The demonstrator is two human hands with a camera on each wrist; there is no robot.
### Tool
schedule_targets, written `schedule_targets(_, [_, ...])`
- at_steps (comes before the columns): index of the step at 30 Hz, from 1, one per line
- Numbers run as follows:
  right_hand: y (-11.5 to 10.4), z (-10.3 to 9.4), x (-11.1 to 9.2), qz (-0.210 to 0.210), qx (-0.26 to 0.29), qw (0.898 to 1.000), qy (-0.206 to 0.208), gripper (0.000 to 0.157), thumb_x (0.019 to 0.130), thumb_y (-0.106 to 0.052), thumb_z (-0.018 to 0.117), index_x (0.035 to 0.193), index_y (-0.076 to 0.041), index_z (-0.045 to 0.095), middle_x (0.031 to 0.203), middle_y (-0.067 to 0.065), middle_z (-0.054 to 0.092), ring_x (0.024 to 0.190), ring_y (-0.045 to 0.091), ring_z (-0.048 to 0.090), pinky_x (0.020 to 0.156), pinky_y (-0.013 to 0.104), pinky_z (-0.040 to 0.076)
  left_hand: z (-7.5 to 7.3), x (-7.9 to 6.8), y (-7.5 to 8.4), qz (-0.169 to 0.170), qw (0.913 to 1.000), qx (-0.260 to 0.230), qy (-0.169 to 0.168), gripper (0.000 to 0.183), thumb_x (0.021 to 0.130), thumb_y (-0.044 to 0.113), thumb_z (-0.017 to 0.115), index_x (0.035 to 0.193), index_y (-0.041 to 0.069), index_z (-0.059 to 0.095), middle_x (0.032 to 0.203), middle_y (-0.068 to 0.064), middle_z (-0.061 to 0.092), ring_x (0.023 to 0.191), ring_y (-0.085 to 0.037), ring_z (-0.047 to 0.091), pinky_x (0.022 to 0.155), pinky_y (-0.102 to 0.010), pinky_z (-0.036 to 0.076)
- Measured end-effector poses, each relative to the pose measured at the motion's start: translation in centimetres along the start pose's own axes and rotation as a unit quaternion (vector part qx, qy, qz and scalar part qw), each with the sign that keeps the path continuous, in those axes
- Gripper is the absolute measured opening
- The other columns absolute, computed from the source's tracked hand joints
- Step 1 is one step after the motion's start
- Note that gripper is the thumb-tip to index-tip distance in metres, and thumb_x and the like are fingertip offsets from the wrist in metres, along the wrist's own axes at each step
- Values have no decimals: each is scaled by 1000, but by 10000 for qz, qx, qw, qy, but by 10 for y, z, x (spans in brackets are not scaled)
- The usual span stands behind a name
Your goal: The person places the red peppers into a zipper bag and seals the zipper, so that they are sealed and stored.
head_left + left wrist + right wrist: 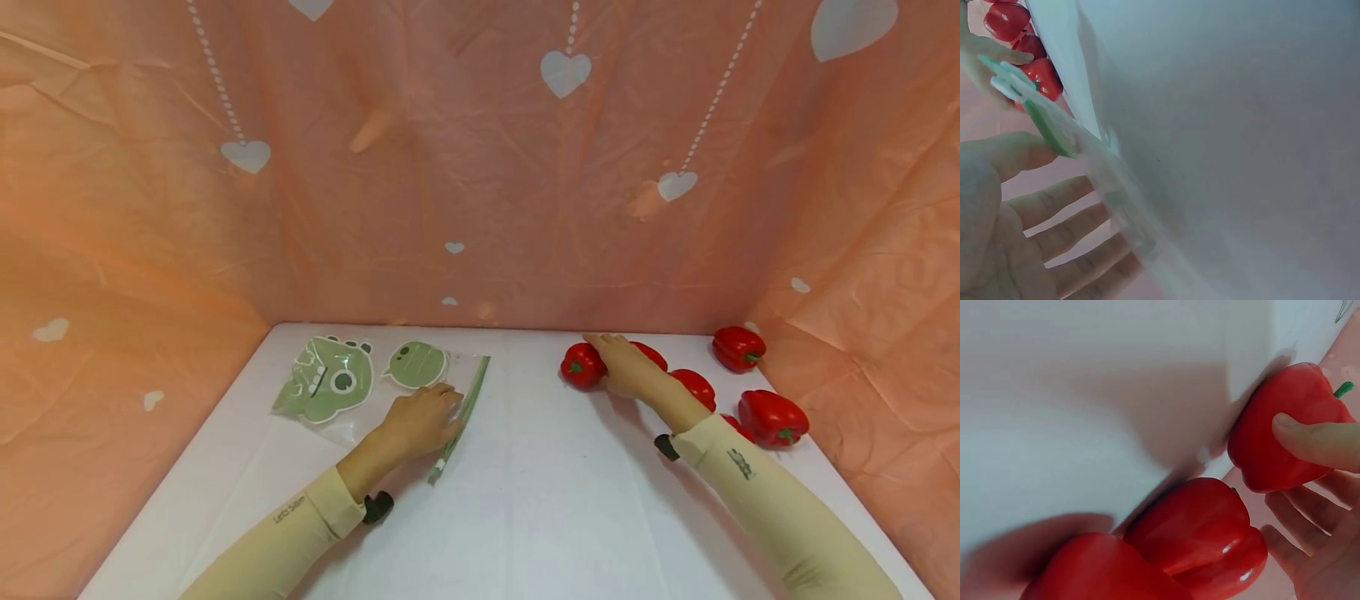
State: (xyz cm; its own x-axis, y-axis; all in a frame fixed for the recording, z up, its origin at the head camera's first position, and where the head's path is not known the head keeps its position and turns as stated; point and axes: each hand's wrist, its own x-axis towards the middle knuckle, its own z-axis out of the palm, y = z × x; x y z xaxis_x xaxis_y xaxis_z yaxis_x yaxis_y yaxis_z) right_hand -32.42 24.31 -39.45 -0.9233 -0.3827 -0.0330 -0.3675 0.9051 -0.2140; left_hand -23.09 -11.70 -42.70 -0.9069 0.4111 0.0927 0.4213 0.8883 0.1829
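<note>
A clear zip bag (345, 430) with green cartoon monster prints lies flat at the left of the white table, its green zip strip (471, 400) facing right. My left hand (420, 421) rests on the bag beside that strip. In the left wrist view its fingers (1063, 228) are spread and fairly straight against the film, the thumb close to the green strip. Toward the back of the table, my right hand (626, 367) grips a red bell pepper (581, 367). The right wrist view shows the thumb across this pepper (1291, 447), with fingers on its other side.
More red bell peppers stand at the right: one in the back corner (738, 348), a large one (772, 418) near the right edge, and others partly hidden by the right arm. Orange cloth (480, 208) with hearts walls the back and both sides.
</note>
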Motion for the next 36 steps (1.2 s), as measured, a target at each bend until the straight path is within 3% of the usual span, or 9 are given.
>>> schedule_targets(9, [-2, 4, -7, -69, 96, 9994, 310, 76, 87, -8, 87, 152, 3, 50, 152, 28, 51, 144, 50, 43, 110, 72, 42, 2, 0, -4, 38, 9993, -159, 349, 28, 97, 20, 73, 122, 7, 77, 128, -10, 72, 111, -35, 73, 77, -55, 61])
schedule_targets(17, [-13, 10, -9, -101, 770, 9966, 280, 75, 84, -13, 92, 146, 0, 52, 143, 25, 62, 135, 46, 56, 106, 67, 49, 1, -2, -4, -108, 9984, -233, 511, 21, 89, 11, 73, 109, 8, 81, 112, -9, 76, 99, -31, 76, 71, -53, 60])
schedule_targets(22, [-22, 14, -13, -196, 1375, 9902, 128, 71, 85, -14, 92, 141, 0, 51, 139, 24, 65, 130, 43, 61, 104, 59, 54, 1, -2, -5, -277, 9974, -462, 473, 19, 89, 7, 71, 105, 9, 81, 106, -8, 78, 95, -26, 75, 74, -53, 59])
schedule_targets(29, [-32, 18, -19, -472, 1832, 9818, 162, 71, 88, -16, 90, 143, -1, 48, 142, 24, 62, 131, 44, 60, 105, 58, 53, -1, -2, -8, -379, 9958, -754, 356, 10, 95, 8, 73, 103, 12, 79, 93, -1, 76, 86, -19, 70, 72, -50, 58])
schedule_targets(36, [-42, 21, -22, -515, 2342, 9703, 312, 72, 88, -20, 91, 146, -4, 51, 142, 24, 61, 120, 41, 66, 100, 56, 57, -5, -2, -11, -433, 9904, -1309, 86, 6, 97, 8, 73, 102, 10, 74, 86, 3, 69, 73, -11, 60, 65, -35, 52])
